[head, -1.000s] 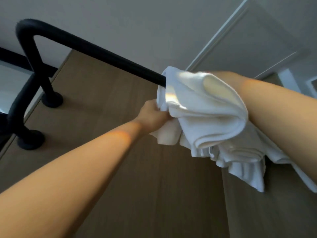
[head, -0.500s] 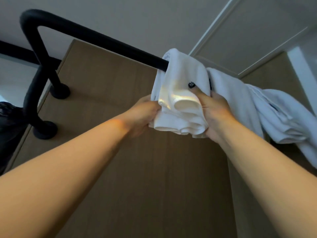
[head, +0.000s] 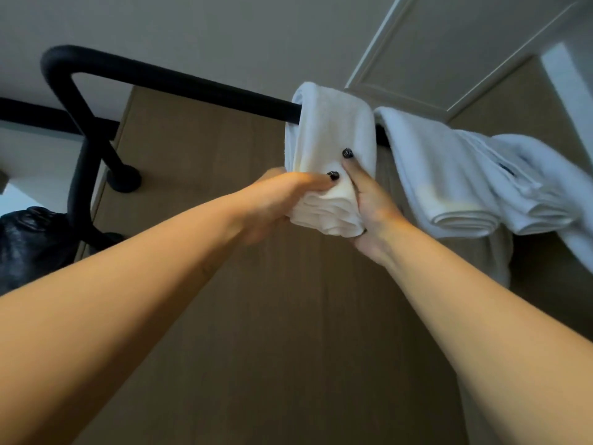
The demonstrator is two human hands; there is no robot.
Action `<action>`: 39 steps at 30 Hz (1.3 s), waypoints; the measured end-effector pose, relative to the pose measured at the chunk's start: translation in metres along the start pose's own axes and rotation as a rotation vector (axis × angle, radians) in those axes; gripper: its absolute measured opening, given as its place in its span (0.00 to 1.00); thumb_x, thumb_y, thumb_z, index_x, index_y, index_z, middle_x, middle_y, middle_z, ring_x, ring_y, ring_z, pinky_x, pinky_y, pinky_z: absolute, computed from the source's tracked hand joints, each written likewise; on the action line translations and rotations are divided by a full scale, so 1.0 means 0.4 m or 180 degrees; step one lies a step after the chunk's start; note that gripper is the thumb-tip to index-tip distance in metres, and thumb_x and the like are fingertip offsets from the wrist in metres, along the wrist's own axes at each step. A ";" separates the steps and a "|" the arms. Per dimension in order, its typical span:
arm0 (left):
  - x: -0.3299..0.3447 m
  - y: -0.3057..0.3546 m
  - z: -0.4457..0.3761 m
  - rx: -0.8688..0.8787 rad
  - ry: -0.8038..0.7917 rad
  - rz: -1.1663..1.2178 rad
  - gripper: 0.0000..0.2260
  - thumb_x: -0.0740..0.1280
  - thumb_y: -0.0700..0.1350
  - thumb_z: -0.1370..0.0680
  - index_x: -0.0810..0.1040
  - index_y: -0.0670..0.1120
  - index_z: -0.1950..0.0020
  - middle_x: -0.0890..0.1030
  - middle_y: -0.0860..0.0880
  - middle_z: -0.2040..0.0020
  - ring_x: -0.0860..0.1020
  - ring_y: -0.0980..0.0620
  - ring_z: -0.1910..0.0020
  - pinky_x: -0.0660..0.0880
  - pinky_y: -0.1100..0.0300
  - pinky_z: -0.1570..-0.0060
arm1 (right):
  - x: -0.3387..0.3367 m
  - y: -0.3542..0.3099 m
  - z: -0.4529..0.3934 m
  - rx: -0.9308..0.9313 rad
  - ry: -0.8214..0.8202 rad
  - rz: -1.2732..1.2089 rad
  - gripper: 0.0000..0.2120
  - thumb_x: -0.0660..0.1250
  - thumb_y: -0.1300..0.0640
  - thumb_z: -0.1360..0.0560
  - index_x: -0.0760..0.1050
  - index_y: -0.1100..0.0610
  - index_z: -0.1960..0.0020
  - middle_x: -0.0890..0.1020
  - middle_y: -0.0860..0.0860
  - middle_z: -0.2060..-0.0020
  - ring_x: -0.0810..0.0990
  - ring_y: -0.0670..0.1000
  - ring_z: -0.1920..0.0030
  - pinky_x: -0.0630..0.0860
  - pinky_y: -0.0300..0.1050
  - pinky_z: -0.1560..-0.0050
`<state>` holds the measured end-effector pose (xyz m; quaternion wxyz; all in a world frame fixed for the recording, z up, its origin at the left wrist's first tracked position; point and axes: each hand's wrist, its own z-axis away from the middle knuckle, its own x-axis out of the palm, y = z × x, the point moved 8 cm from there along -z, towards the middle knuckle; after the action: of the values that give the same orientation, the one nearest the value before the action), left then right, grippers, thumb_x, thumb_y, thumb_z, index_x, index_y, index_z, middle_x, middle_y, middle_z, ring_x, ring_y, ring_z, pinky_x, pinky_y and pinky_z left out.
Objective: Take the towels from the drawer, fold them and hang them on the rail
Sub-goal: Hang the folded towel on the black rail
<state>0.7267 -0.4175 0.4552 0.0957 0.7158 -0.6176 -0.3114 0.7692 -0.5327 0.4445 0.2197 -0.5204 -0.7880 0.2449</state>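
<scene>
Since half a second ago your left hand (head: 282,200) has slid from the towel's side edge onto its front, and the thumb now lies across the cloth close to your right thumb. Your folded white towel (head: 330,155) hangs doubled over the black rail (head: 192,88) at the upper centre of the frame; its long axis runs down from the rail toward you, with the stacked fold edges at the lower end between your hands. The rail itself runs from the upper left down toward the right.

Your left hand pinches the lower left of the towel, thumb in front and fingers hidden behind. Your right hand (head: 369,203) grips the lower right edge, thumb pressed flat on the front face and palm wrapped round the layered end.

Just right of this towel, a second folded white towel (head: 442,175) hangs over the same rail, and a third (head: 539,187) hangs beyond it near the right edge of the frame; the second stands a narrow gap away from yours. Left of your towel the rail is bare as far as its bend at the upper left. A brown panel (head: 256,316) fills the frame behind your arms, and a black bag (head: 29,239) sits at the left edge.
</scene>
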 end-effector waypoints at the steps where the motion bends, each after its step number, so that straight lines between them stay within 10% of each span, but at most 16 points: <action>1: -0.003 -0.004 0.002 -0.0007 0.0042 0.0007 0.19 0.73 0.51 0.31 0.81 0.43 0.43 0.87 0.47 0.51 0.85 0.50 0.51 0.79 0.57 0.49 | 0.000 0.003 0.002 0.0030 -0.0045 -0.0009 0.27 0.66 0.34 0.26 0.81 0.56 0.42 0.86 0.56 0.49 0.85 0.57 0.48 0.78 0.55 0.42; 11: -0.006 -0.017 0.044 -0.0045 0.0851 -0.0092 0.14 0.70 0.48 0.23 0.80 0.41 0.41 0.85 0.46 0.53 0.84 0.52 0.60 0.78 0.63 0.63 | -0.064 -0.013 0.019 -0.0081 0.1054 0.0559 0.38 0.71 0.30 0.34 0.77 0.57 0.37 0.84 0.51 0.49 0.84 0.53 0.51 0.80 0.51 0.43; 20: 0.024 -0.029 0.093 -0.0381 0.1043 0.0393 0.21 0.70 0.52 0.24 0.75 0.43 0.36 0.82 0.44 0.42 0.82 0.47 0.46 0.82 0.51 0.50 | -0.049 -0.003 0.079 0.0218 0.0271 0.0191 0.25 0.66 0.37 0.26 0.80 0.56 0.41 0.86 0.54 0.51 0.85 0.50 0.57 0.77 0.40 0.64; 29: 0.050 0.036 0.141 -0.0695 0.1140 -0.0183 0.46 0.68 0.64 0.38 0.65 0.43 0.25 0.76 0.44 0.34 0.76 0.48 0.42 0.70 0.53 0.51 | -0.063 -0.009 0.154 0.0312 0.0258 -0.0082 0.18 0.65 0.40 0.26 0.81 0.51 0.45 0.83 0.53 0.49 0.80 0.53 0.47 0.74 0.49 0.51; 39: 0.005 0.019 0.238 -0.1125 0.0891 -0.0447 0.43 0.68 0.66 0.29 0.58 0.47 0.21 0.65 0.49 0.26 0.69 0.50 0.36 0.70 0.52 0.43 | -0.060 -0.023 0.297 0.0674 0.0193 0.1149 0.27 0.64 0.42 0.22 0.67 0.54 0.28 0.72 0.50 0.33 0.73 0.53 0.35 0.73 0.53 0.37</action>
<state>0.6668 -0.3973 0.3834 0.2824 0.7654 -0.4829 -0.3183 0.6999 -0.5770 0.3548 0.2493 -0.6342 -0.6449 0.3460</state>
